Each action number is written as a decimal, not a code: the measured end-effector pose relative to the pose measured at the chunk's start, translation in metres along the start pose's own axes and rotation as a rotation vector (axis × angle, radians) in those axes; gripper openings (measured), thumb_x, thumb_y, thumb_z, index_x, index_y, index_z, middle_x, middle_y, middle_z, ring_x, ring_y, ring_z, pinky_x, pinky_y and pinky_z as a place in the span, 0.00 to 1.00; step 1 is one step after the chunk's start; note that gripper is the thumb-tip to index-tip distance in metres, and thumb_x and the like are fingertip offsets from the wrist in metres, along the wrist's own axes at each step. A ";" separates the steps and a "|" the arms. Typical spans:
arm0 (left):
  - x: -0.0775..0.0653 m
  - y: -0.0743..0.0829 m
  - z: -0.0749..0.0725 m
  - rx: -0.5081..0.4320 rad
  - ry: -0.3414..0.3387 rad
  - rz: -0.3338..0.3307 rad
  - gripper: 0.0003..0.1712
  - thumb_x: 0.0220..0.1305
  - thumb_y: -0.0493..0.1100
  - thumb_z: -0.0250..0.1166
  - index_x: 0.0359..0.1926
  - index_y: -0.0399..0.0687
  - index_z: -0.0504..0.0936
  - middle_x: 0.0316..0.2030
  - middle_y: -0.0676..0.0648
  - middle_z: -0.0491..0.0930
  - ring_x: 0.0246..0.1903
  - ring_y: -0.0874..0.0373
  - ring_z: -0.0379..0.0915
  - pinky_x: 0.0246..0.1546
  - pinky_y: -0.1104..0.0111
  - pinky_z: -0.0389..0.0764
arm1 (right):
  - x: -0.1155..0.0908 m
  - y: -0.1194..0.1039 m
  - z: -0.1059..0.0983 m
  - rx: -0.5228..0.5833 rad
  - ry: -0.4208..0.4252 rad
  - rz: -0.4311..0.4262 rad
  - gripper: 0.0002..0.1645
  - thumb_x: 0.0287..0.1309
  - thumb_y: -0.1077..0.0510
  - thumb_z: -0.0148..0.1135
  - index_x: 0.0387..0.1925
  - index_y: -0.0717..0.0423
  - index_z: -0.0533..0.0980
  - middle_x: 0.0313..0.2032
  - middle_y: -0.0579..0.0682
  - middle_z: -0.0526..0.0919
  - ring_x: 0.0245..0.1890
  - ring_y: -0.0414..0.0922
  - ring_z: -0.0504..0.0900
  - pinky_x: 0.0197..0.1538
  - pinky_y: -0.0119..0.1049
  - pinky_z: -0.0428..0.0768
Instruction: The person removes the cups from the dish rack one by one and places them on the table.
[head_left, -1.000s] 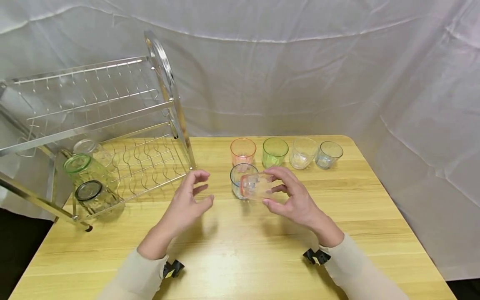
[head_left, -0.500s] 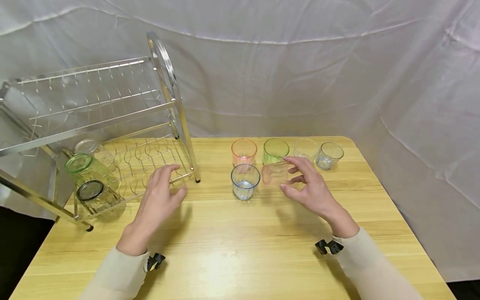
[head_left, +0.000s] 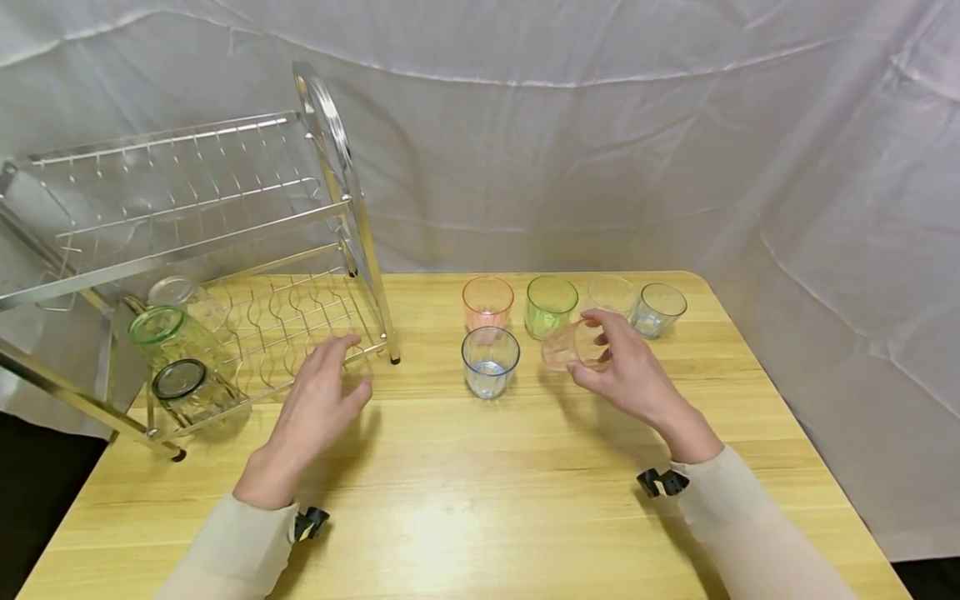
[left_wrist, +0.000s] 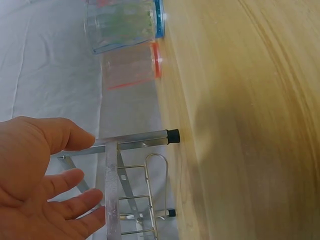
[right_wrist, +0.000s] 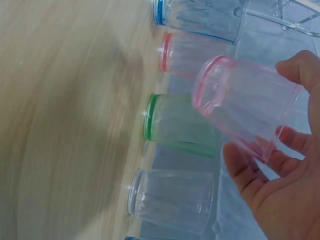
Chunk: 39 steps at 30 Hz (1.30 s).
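My right hand (head_left: 637, 371) grips a pale pink glass (right_wrist: 250, 95) near its rim, between thumb and fingers. The glass is tilted over the table, its thick base turned left and downward in the head view. Just left of it a blue-rimmed glass (head_left: 491, 371) stands upright. Behind stand a pink glass (head_left: 487, 304), a green glass (head_left: 551, 310), a clear glass (right_wrist: 172, 200) and a grey-blue glass (head_left: 658, 312); my right fingers partly cover the clear one in the head view. My left hand (head_left: 315, 412) holds nothing, thumb and fingers apart, near the rack's front right leg.
A two-tier metal dish rack (head_left: 258, 221) fills the left side. On its lower tier, glasses rest bottom up: a clear one (head_left: 180, 293), a green one (head_left: 176, 337) and a dark grey one (head_left: 191, 392). Behind the wooden table (head_left: 465, 500) hangs a pale curtain (head_left: 525, 167).
My right hand has carried the pink glass rightward from in front of the blue-rimmed glass and tipped its base lower. My left hand has drawn back left toward the rack.
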<state>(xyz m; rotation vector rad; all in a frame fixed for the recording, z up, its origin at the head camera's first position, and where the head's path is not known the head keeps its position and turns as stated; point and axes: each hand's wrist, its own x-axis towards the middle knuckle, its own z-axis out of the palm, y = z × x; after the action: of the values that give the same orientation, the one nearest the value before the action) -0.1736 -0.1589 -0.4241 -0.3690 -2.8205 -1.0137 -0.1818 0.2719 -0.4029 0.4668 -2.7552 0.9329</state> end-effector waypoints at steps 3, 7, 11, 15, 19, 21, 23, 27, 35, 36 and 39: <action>0.000 -0.001 0.001 0.022 0.002 0.013 0.37 0.71 0.41 0.66 0.76 0.34 0.65 0.74 0.29 0.66 0.73 0.29 0.60 0.75 0.35 0.59 | 0.005 0.002 0.001 -0.057 -0.040 0.015 0.45 0.59 0.53 0.75 0.73 0.60 0.66 0.64 0.63 0.75 0.51 0.58 0.79 0.51 0.53 0.84; -0.001 -0.002 0.002 0.052 -0.002 0.015 0.36 0.70 0.40 0.66 0.74 0.33 0.67 0.72 0.29 0.68 0.73 0.30 0.62 0.77 0.35 0.53 | 0.011 0.001 0.005 -0.106 -0.101 0.037 0.46 0.59 0.50 0.73 0.75 0.60 0.66 0.68 0.62 0.74 0.64 0.62 0.74 0.65 0.63 0.76; -0.002 -0.002 0.002 0.065 -0.015 0.004 0.36 0.69 0.40 0.66 0.74 0.34 0.67 0.72 0.30 0.69 0.73 0.30 0.62 0.79 0.34 0.49 | 0.015 0.000 0.011 -0.147 -0.154 0.049 0.48 0.60 0.47 0.72 0.77 0.58 0.65 0.72 0.63 0.72 0.72 0.65 0.68 0.72 0.66 0.69; -0.001 -0.003 0.002 0.071 -0.026 0.004 0.36 0.70 0.41 0.66 0.74 0.34 0.68 0.72 0.30 0.69 0.74 0.31 0.62 0.79 0.35 0.47 | 0.019 0.001 0.017 -0.182 -0.184 0.061 0.50 0.59 0.45 0.72 0.78 0.56 0.65 0.72 0.65 0.71 0.70 0.67 0.70 0.71 0.68 0.70; -0.001 -0.004 0.003 0.079 -0.037 0.008 0.36 0.70 0.42 0.65 0.74 0.33 0.68 0.72 0.30 0.70 0.74 0.31 0.62 0.80 0.35 0.46 | 0.020 0.001 0.023 -0.197 -0.193 0.068 0.49 0.59 0.44 0.71 0.78 0.56 0.65 0.72 0.65 0.71 0.69 0.68 0.71 0.70 0.68 0.71; -0.001 -0.004 0.003 0.079 -0.041 0.008 0.36 0.70 0.42 0.65 0.74 0.34 0.68 0.72 0.30 0.70 0.74 0.32 0.62 0.80 0.35 0.45 | 0.020 0.001 0.024 -0.201 -0.200 0.076 0.49 0.60 0.44 0.71 0.78 0.56 0.65 0.73 0.65 0.70 0.70 0.68 0.70 0.70 0.68 0.71; -0.001 -0.004 0.004 0.079 -0.044 0.008 0.36 0.70 0.42 0.65 0.74 0.34 0.68 0.72 0.30 0.70 0.74 0.32 0.62 0.80 0.35 0.45 | 0.021 0.001 0.026 -0.204 -0.209 0.082 0.49 0.60 0.43 0.71 0.78 0.56 0.65 0.73 0.65 0.70 0.70 0.68 0.70 0.71 0.68 0.71; -0.002 -0.004 0.004 0.079 -0.047 0.005 0.36 0.70 0.42 0.65 0.75 0.34 0.68 0.72 0.30 0.70 0.74 0.32 0.62 0.80 0.35 0.44 | 0.020 0.000 0.029 -0.221 -0.215 0.081 0.49 0.60 0.42 0.71 0.78 0.55 0.65 0.73 0.64 0.70 0.70 0.67 0.70 0.70 0.67 0.72; -0.002 -0.004 0.005 0.083 -0.046 0.009 0.36 0.70 0.41 0.65 0.75 0.34 0.68 0.72 0.30 0.70 0.74 0.32 0.62 0.80 0.36 0.43 | 0.020 0.001 0.032 -0.257 -0.201 0.066 0.48 0.62 0.40 0.70 0.77 0.57 0.66 0.71 0.65 0.72 0.67 0.67 0.73 0.69 0.65 0.73; -0.002 -0.004 0.005 0.085 -0.046 0.011 0.36 0.70 0.41 0.65 0.75 0.34 0.68 0.72 0.30 0.70 0.74 0.32 0.62 0.80 0.36 0.43 | 0.020 0.001 0.032 -0.257 -0.203 0.070 0.48 0.62 0.39 0.70 0.77 0.56 0.66 0.71 0.65 0.72 0.67 0.67 0.73 0.70 0.65 0.73; -0.002 -0.004 0.006 0.090 -0.046 0.014 0.36 0.70 0.41 0.66 0.75 0.34 0.67 0.72 0.29 0.69 0.74 0.32 0.62 0.81 0.37 0.42 | 0.020 0.002 0.031 -0.259 -0.206 0.070 0.49 0.63 0.37 0.69 0.77 0.56 0.66 0.71 0.64 0.72 0.68 0.67 0.72 0.71 0.64 0.71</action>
<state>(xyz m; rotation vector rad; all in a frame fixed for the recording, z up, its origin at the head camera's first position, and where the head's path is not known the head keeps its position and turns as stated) -0.1726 -0.1581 -0.4317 -0.4062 -2.8880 -0.8837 -0.2039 0.2493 -0.4226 0.4461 -3.0390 0.5556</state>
